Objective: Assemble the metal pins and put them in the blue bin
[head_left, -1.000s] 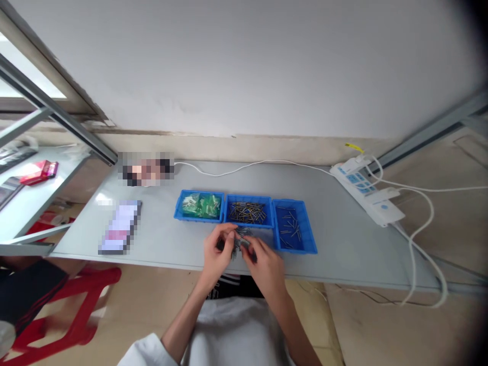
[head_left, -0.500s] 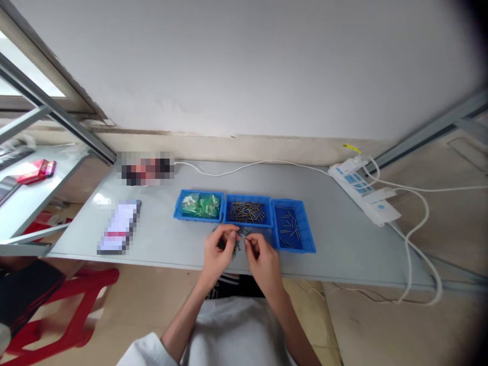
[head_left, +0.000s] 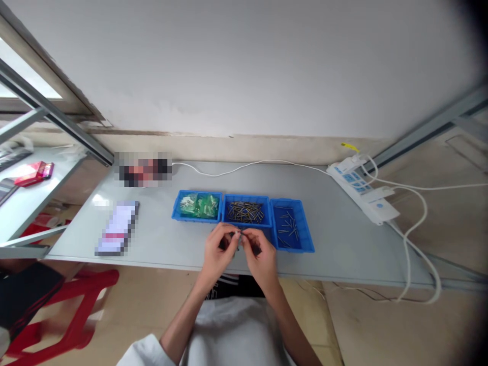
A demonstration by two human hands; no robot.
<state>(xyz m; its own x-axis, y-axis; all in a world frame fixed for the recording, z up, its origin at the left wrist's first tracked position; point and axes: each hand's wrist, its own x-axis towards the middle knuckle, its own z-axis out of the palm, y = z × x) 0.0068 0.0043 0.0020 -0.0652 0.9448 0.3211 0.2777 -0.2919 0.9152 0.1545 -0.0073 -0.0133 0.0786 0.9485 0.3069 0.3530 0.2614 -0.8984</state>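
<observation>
Head view: pinches dark bits (head_left: 240,241) in fingertips of left hand (head_left: 220,248) and right hand (head_left: 262,256); seems unfinished, with pins (head_left: 245,212) in blue trays (head_left: 304,226).

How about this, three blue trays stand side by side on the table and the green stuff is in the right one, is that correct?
Not quite: the head view shows the green stuff in the left tray. The three blue trays do stand side by side.

Left hand (head_left: 220,248) beside right hand (head_left: 262,256), near blue trays (head_left: 246,199)
</observation>
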